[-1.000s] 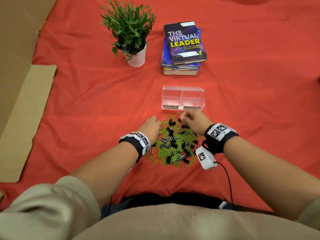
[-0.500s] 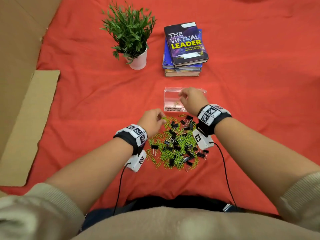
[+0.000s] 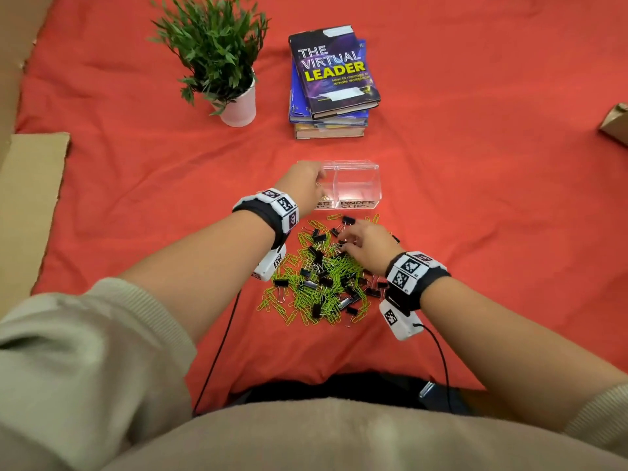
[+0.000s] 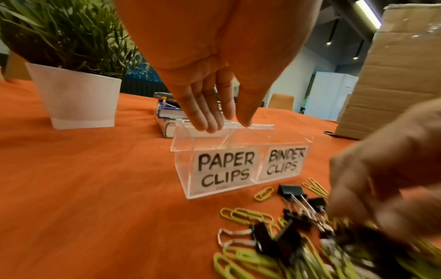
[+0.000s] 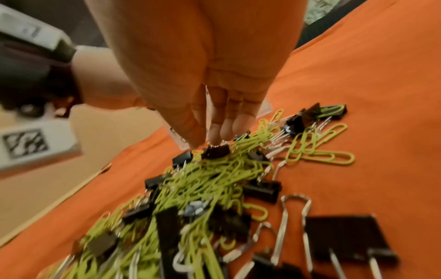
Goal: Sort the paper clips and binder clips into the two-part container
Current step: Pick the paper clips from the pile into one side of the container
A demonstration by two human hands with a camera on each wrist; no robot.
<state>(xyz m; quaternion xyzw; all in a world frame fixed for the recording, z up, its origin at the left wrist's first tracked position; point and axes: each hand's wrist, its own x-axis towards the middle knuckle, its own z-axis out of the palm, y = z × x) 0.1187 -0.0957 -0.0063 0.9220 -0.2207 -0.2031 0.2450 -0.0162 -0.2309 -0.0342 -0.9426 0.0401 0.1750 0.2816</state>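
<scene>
A clear two-part container (image 3: 360, 185) stands on the red cloth, its front labelled PAPER CLIPS (image 4: 225, 169) and BINDER CLIPS (image 4: 284, 162). My left hand (image 3: 312, 185) hovers over the left, paper-clip part with straight fingers (image 4: 207, 117) close above its rim and nothing visible in them. A mixed pile (image 3: 316, 277) of green paper clips and black binder clips lies just in front of the container. My right hand (image 3: 343, 241) is down on the pile's far side. In the right wrist view its thumb and fingertips (image 5: 207, 143) pinch a black binder clip (image 5: 217, 152).
A potted plant (image 3: 234, 107) and a stack of books (image 3: 334, 83) stand behind the container. Flat cardboard (image 3: 30, 198) lies along the left edge. A cardboard box (image 3: 616, 125) sits at the far right. Wrist-camera cables trail toward my body.
My right hand came back from the container down onto the pile. My left hand left the pile and reached over the paper-clip part.
</scene>
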